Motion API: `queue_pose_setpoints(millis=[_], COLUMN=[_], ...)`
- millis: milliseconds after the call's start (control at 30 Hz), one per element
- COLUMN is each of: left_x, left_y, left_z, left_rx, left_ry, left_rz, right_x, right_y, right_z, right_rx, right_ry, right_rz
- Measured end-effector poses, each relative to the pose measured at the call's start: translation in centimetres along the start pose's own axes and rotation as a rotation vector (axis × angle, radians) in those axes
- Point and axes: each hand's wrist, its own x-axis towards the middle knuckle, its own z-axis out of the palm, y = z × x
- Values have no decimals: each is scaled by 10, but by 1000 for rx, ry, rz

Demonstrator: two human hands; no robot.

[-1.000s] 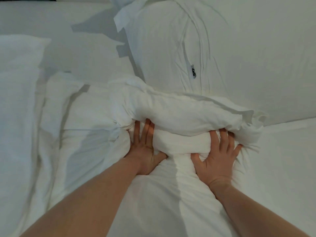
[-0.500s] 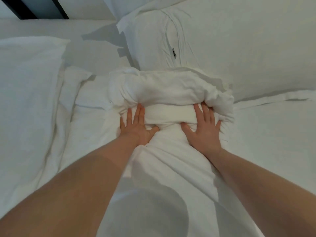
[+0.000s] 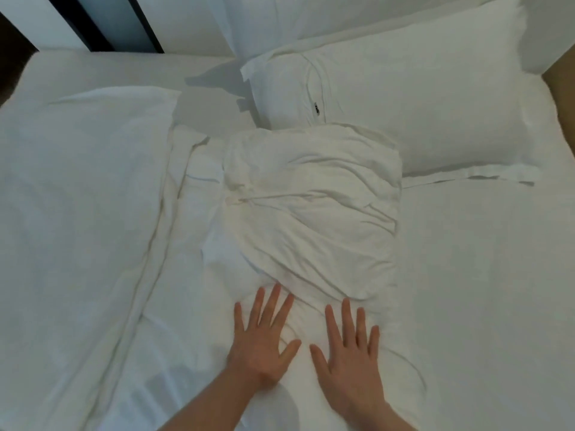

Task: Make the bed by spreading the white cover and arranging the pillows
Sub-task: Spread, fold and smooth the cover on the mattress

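Note:
A crumpled fold of the white cover (image 3: 311,206) lies flopped over in the middle of the bed, its far edge touching a large white pillow (image 3: 413,107) at the back right. My left hand (image 3: 264,340) and my right hand (image 3: 348,349) lie flat, fingers spread, on the cover just below the fold. Neither hand holds anything. A second white pillow (image 3: 77,169) lies at the left, and the cover's wrinkled edge (image 3: 165,219) runs alongside it.
The white mattress sheet (image 3: 485,275) stretches smooth to the right. Behind the bed's head stand a white wall and a dark vertical frame (image 3: 93,23). A strip of brown floor (image 3: 560,79) shows past the right edge.
The rolled-up bunch of cover that my hands pushed toward the pillow has flopped over and flattened. Both hands have come back toward me and now lie below the fold.

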Motion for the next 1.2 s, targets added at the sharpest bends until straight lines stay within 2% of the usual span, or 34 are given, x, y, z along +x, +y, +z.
queue_pose_setpoints(millis=[167,267,333,400,467,500,533,600,667,700,833,967,1000,1033,1100,1167,1200], left_x=[-38,-63,-76,-87,-100,-108,-117,-131,-141,-144,-143,-135,-133,-131,-127,-121,-117], left_y=[-5,-10,-15,-25,-39,-46,-53,-66,-70,-68,-55,-58,-56,-51,-36,-20,-13], left_z=[39,33,20,6,3,5,10,28,43,50,63,41,30,17,-10,-29,-34], left_rx=[18,-1,-25,-113,-244,-296,-334,-393,-473,-484,-494,-466,-450,-434,-408,-396,-391], left_ry=[-63,-102,-90,-33,11,-8,-34,-101,-261,-288,-327,-496,-482,-401,-104,137,185], left_rz=[-50,-30,-21,-80,-239,-313,-358,-380,-401,-424,-499,-547,-574,-599,-578,-405,-298], right_x=[-34,-55,-59,-57,-53,-52,-52,-54,-61,-66,-85,-94,-96,-97,-100,-99,-97], right_y=[16,15,13,14,24,29,34,37,33,28,18,36,38,38,34,28,26], right_z=[26,16,-3,-27,-48,-55,-60,-58,-45,-37,-13,-24,-30,-39,-59,-77,-83], right_rx=[-83,-57,-14,128,215,228,242,239,189,173,182,210,201,205,270,351,376], right_ry=[-117,-221,-223,-93,63,82,56,-117,-297,-344,-373,-474,-497,-506,-428,-227,-154], right_rz=[-56,-52,-25,50,180,260,336,438,521,567,664,549,516,481,381,250,205])
